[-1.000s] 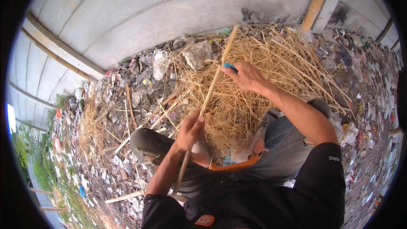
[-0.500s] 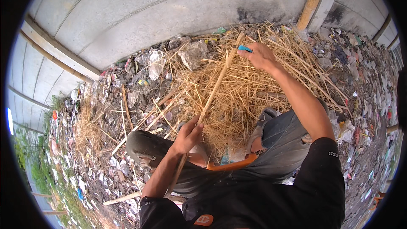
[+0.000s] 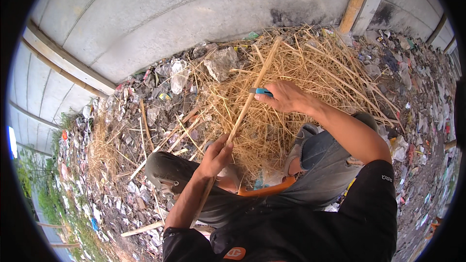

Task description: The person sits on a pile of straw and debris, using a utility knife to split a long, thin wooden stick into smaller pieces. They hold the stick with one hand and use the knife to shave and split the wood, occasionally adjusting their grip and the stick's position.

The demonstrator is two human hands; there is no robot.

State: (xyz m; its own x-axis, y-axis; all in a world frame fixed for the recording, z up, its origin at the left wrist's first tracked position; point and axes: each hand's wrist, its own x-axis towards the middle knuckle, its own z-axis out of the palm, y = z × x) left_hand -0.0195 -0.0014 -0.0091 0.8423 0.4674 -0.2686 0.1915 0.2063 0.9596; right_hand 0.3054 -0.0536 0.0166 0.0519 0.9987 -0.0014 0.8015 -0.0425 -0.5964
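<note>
Hands: two, both occupied. The left hand (image 3: pixel 216 157) is wrapped around one long pale strip (image 3: pixel 242 116) below its middle; judged a steadying grip, since the lower end slants back beside the forearm and the upper end projects free over the straw-coloured pile (image 3: pixel 276 138). The right hand (image 3: pixel 286 97) is curled about one small blue tool (image 3: pixel 263 91), its tip lying across the strip above the left hand; firm contact probable, not certain at this angle. The spacing between hands presumably leaves a length of strip exposed to the tool. The pile sits between the feet and the ground's far edge, where the wall (image 3: pixel 208 14) rises; its position under the strip likely lets scraps drop there. Counts: strip in hand, 1; blue tool, 1; large grey rock (image 3: pixel 221 63) by the pile's far left edge, 1; pile fibres, too tangled to count.
</note>
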